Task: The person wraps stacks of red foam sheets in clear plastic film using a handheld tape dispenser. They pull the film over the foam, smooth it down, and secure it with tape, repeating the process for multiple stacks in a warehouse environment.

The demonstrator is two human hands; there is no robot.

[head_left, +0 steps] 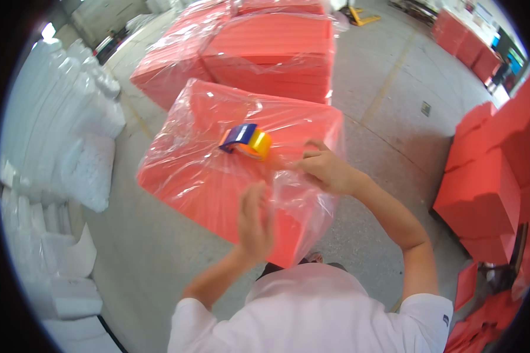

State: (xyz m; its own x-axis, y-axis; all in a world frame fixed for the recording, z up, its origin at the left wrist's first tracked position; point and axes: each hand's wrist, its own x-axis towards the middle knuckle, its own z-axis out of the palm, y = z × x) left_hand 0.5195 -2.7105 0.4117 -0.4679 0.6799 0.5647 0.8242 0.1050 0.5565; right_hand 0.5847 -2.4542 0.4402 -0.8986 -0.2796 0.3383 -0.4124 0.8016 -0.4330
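A stack of red sheets wrapped in clear plastic film stands right in front of me. On its top lies a tape dispenser with a blue cover and a roll of yellow tape. My left hand, blurred by motion, is over the near side of the stack with its fingers stretched out. To the right of the dispenser, my right hand has its fingers curled together close above the film. What they pinch, if anything, I cannot make out.
Larger film-wrapped red stacks stand just beyond. White bagged sheets line the left. Bare red blocks are piled at the right on the concrete floor. A yellow pallet jack stands at the back.
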